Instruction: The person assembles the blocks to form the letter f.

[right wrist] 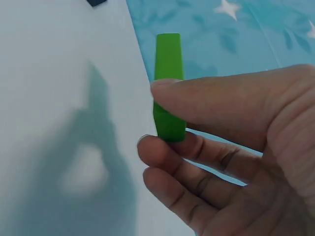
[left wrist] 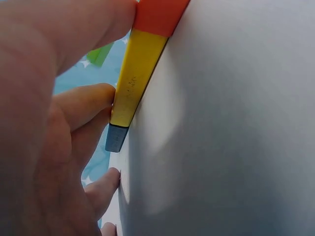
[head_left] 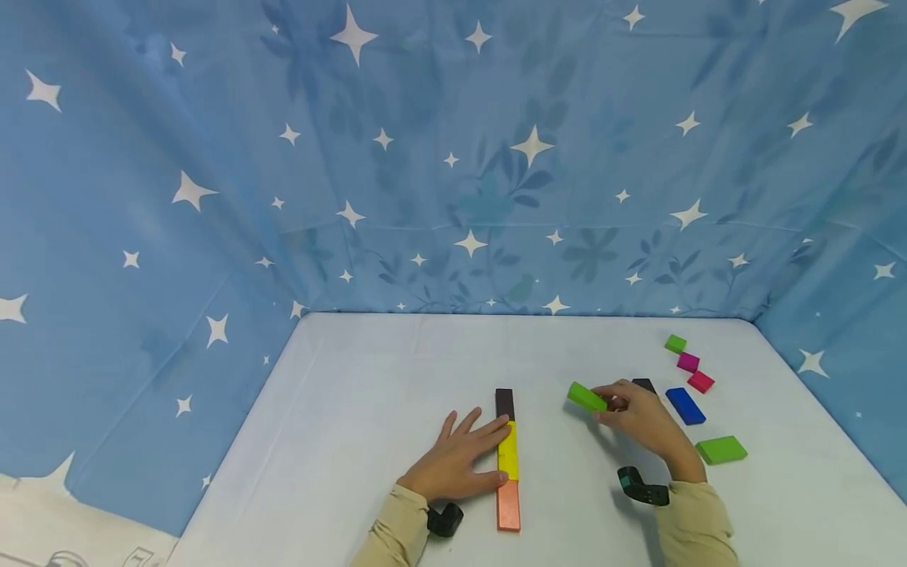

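Note:
A row of three blocks lies end to end on the table: a black block [head_left: 505, 403], a yellow block [head_left: 508, 453] and an orange block [head_left: 508, 505]. My left hand [head_left: 459, 465] rests over the row with spread fingers. Its thumb touches near the yellow-orange joint and its index fingertip the yellow block's far end; the other fingers reach past to the left. To the right, my right hand [head_left: 641, 417] pinches a long green block [right wrist: 169, 59] between thumb and fingers, raised above the table with its shadow below.
Right of my right hand lie a blue block [head_left: 685, 406] and another green block [head_left: 721, 450]. A black block [head_left: 644, 385] shows partly behind that hand. Farther back are small red [head_left: 701, 382], magenta [head_left: 688, 361] and green [head_left: 675, 343] blocks. Starry blue curtains [head_left: 453, 197] surround the table.

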Demonstrator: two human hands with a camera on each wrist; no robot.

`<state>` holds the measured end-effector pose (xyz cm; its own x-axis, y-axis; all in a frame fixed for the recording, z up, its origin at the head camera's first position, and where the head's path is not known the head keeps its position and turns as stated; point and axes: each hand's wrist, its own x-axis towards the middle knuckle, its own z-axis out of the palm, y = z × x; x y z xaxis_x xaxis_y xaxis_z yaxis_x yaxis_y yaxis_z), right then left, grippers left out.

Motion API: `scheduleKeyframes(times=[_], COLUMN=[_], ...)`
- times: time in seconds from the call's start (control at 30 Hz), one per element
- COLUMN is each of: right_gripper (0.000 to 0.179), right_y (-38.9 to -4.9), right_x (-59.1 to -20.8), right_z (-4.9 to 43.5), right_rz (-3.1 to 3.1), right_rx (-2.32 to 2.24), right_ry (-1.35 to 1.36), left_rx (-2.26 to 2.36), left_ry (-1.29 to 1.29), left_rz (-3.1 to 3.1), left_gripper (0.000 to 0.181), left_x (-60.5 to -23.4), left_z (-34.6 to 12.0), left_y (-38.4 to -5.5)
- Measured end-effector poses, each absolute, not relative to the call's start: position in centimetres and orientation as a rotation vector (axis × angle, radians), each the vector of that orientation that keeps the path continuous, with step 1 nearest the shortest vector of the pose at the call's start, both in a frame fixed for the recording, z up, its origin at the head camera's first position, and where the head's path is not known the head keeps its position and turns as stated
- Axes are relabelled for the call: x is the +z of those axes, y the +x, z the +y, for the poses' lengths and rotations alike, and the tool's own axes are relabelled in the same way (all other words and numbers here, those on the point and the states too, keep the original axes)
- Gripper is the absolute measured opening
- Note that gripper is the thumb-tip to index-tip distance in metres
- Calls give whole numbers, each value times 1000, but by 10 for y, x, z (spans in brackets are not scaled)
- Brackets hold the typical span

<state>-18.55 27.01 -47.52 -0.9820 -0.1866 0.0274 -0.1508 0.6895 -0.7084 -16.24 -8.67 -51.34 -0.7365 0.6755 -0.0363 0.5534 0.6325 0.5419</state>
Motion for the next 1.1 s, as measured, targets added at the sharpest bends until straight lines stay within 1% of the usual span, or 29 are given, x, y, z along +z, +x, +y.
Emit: scheduleKeyframes(times=[0.3,0.5,0.7,0.9,1.1], right_gripper=[35,31,32,28,27], right_y=[-231,-251,-257,-259,-260], right_x=[-474,-477,-485,-489,-492], right_z=[201,163,141,130,123], right_rz=[2818,2782,2736,2708,2705], right_rx=[-1232,-1184,-1149,-1140,-1118], right_ry=[-552,-655,-705,-746,-723], left_rx=[705,675,663,679,687], left_ry=[998,1000,1022,1028,1030], left_rz=[2612,2618,2615,2586,2587], left_gripper=[74,73,73,73,72], left_x=[-508,-510,-509,-507,-506], left_z=[-83,-84,-85,-83,-84], left_y=[-163,-164,-166,-166,-165])
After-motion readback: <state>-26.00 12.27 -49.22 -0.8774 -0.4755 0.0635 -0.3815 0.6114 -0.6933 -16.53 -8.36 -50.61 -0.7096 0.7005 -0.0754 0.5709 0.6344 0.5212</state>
